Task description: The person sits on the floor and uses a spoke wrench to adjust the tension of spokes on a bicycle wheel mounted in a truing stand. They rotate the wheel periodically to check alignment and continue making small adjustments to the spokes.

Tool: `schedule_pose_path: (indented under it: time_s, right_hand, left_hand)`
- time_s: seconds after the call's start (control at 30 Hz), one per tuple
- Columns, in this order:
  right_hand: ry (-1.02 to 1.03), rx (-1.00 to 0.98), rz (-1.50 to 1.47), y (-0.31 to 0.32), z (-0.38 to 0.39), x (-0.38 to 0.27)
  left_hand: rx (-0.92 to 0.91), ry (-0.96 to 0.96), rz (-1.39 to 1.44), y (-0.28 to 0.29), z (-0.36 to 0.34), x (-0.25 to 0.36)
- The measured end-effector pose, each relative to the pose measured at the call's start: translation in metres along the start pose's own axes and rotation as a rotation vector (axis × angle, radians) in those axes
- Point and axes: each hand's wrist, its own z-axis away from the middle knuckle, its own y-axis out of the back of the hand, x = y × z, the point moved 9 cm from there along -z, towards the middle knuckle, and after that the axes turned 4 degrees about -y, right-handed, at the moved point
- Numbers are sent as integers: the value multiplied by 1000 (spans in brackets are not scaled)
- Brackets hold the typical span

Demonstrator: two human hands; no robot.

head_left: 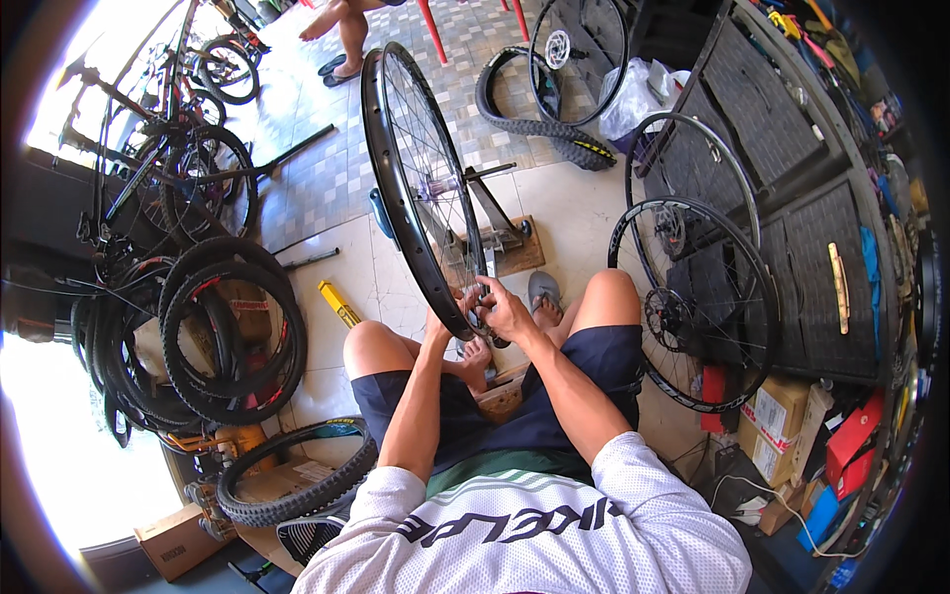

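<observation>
A bicycle wheel [374, 129] with a black rim and thin spokes stands upright in front of me. Its hub is held in a metal truing stand [492, 213] on a wooden base [522, 253]. At the lowest part of the rim, between my knees, are both hands. My left hand [442, 315] is closed round the rim, with some fingers hidden by it. Curled fingers of my right hand [505, 311] meet at the spokes just inside the rim on the right side. Whatever small thing they pinch is too small to make out.
Tyres [233, 327] and parked bicycles [203, 163] crowd the left. A yellow box [339, 304] lies on the floor by my left knee. Spoked wheels [762, 327] lean against a dark cabinet [816, 267] on the right. Beyond the stand lies a loose tyre [574, 148]; another person's leg [351, 40] shows.
</observation>
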Motion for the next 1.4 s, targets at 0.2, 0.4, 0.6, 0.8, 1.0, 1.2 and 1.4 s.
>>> schedule_pose_path:
  time_s: [0.2, 0.4, 0.6, 0.8, 1.0, 1.2, 1.4]
  right_hand:
    - [85, 90, 81, 7, 2, -2]
    - [33, 29, 123, -4, -1, -10]
    - [-21, 42, 116, 1, 2, -3]
    - [-5, 1, 5, -2, 2, -9]
    - [-162, -199, -416, -18, -2, 22]
    - [-239, -88, -300, 6, 2, 7]
    - [-213, 142, -34, 38, -7, 28]
  left_hand:
    - [-107, 11, -2, -11, -5, -3]
    - [-35, 49, 51, -3, -7, -24]
    - [-125, 48, 147, 3, 3, 19]
    - [-20, 96, 155, 5, -1, 9]
    - [42, 306, 655, -1, -2, -6]
    - [-148, 240, 666, -33, 2, -27]
    - [-56, 248, 728, -35, 3, -19]
